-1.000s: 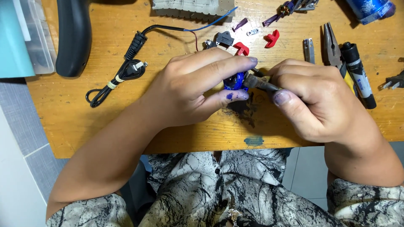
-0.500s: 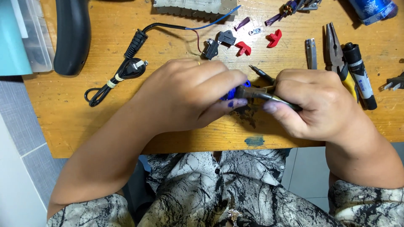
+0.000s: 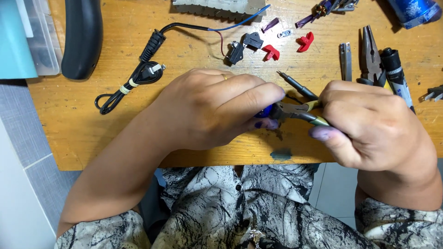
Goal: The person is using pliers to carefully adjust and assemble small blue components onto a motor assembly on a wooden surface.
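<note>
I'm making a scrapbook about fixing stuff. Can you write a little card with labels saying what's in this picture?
Place: wooden table
Left hand: closed around a small blue part, mostly hidden
Right hand: holding small pliers against the blue part
Behind the hands: black power cord, red clips, bigger pliers, screwdriver bit

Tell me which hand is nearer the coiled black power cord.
Left. The left hand lies just right of the coiled black power cord; the right hand is farther right, gripping small pliers.
</note>
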